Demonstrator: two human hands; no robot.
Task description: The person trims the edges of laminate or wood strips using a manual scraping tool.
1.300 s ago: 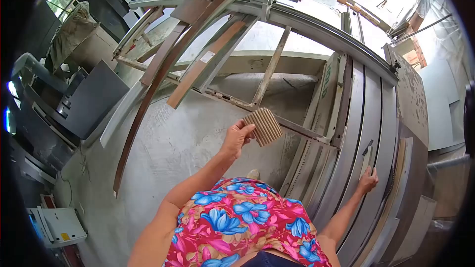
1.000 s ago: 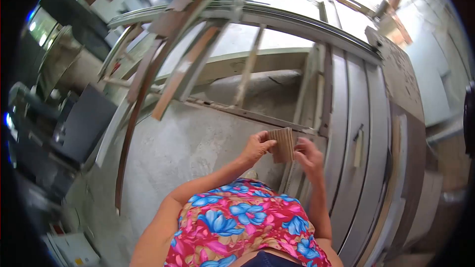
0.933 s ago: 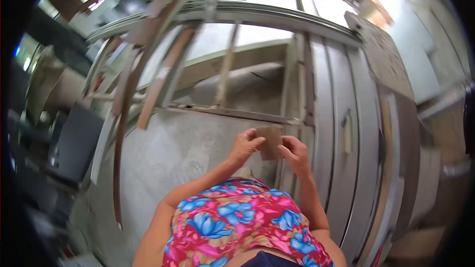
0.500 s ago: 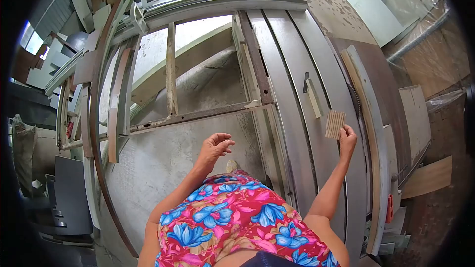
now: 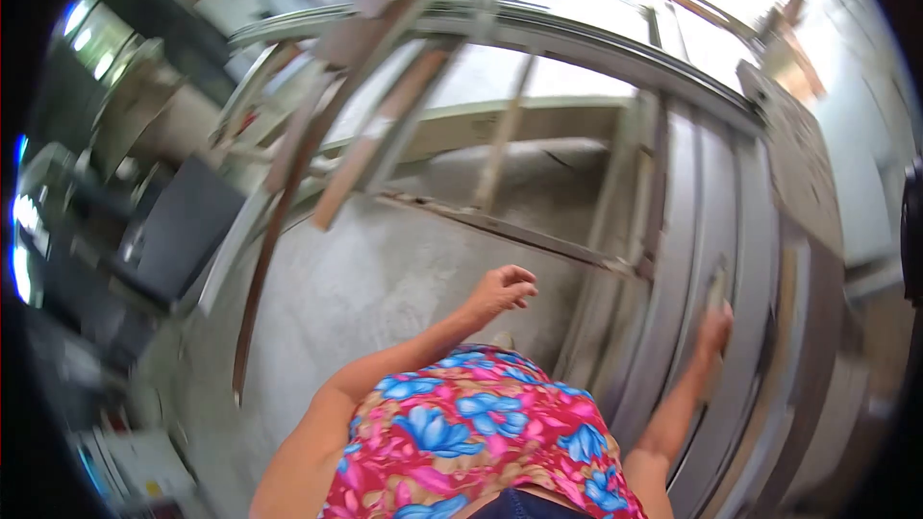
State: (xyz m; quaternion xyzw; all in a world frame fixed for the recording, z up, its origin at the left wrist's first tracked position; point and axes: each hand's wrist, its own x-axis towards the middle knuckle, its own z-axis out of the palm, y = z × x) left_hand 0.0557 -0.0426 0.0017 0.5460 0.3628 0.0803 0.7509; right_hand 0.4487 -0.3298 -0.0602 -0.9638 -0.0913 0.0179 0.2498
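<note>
My left hand (image 5: 505,290) is held out over the concrete floor, its fingers loosely curled and apart with nothing in them. On the right, my right hand (image 5: 713,329) is smeared by motion over the grey metal saw table (image 5: 680,221). Just beyond its fingers lies a pale wooden stick (image 5: 717,286), blurred, pointing away along the table. No striped wooden block shows now, and I cannot tell what my right hand holds.
Left of the table stands a metal frame (image 5: 538,235) with crossbars. A long brown strip (image 5: 288,202) leans across its left side. Dark panels (image 5: 183,231) and other boards are stacked at the far left. A pale-edged board (image 5: 781,327) runs along the table's right side.
The view has swung left, so the table and frame sit further right. My right hand, which held a small striped wooden block, now blurs beside the pale stick, and the block no longer shows.
</note>
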